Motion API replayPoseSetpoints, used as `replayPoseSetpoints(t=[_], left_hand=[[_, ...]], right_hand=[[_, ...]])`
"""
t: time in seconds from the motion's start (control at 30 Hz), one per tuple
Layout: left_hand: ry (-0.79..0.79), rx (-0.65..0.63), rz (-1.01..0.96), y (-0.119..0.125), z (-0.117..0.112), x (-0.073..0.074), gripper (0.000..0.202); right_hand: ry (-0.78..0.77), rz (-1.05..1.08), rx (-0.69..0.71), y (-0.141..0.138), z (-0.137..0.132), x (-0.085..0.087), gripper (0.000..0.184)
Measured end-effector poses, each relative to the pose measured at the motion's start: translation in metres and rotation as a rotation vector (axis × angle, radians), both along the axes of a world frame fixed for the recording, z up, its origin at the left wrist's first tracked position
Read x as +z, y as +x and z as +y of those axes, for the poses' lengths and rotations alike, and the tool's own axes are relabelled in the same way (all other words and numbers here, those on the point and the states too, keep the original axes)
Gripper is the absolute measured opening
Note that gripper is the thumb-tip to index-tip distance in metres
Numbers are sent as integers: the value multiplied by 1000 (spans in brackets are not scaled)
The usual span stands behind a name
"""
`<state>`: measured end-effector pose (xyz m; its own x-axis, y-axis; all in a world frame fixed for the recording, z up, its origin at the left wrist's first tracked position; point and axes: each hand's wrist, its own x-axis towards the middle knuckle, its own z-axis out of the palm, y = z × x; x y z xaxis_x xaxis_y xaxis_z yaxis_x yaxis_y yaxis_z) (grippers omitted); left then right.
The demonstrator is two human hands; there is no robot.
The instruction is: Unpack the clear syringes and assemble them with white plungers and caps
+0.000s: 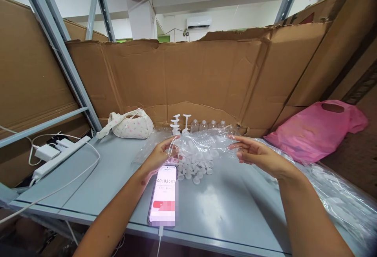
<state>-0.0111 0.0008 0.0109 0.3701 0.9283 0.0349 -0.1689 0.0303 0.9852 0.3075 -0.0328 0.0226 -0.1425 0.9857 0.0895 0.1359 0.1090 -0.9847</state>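
Clear plastic, thin and crinkled: we hold the clear plastic bag stretched between both hands, just above the grey tabletop. Our left hand has its grip pinched shut on one end. Our right hand nips the other end with its fingertips, so the film hangs spread rather than bunched. It hovers over a pile of small white caps, near the phone. It looks glossy and see-through.

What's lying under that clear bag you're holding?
Under the clear bag, held by the left hand and right hand, a pile of small white caps lies on the table. The bag's glare blurs the caps farthest back.
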Motion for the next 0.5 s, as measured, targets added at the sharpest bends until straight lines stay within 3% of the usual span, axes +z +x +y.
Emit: replayPoseSetpoints(t=[0.27,0.5], left_hand=[[26,-41,0,1,-7,7,69],[70,44,-51,-2,-5,9,73]], right_hand=[[-19,76,13,8,-8,7,63],[-25,310,-81,-3,-1,6,56]])
